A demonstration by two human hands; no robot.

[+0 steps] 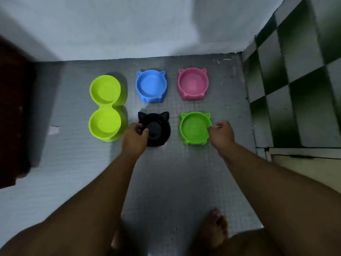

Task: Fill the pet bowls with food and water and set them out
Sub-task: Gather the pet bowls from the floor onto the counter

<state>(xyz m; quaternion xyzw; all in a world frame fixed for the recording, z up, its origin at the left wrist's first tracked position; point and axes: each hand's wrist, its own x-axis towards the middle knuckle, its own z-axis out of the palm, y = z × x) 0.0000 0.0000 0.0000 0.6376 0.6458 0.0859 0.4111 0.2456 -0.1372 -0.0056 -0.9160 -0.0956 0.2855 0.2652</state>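
Left hand point(135, 134) grips black plastic cat-eared bowl point(159, 129) rim, right hand point(222, 133) pinches green plastic cat-eared bowl point(193, 128) rim.

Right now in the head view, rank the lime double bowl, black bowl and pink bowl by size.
1. lime double bowl
2. black bowl and pink bowl: alike; black is nearer, so unranked.

1. Left arm point(103, 191) and right arm point(267, 182): bare skin all the way down to the picture's lower edge.
2. Left hand point(135, 134) and right hand point(222, 133): bare.
3. Foot point(215, 228): bare, toes showing, somewhat blurred.
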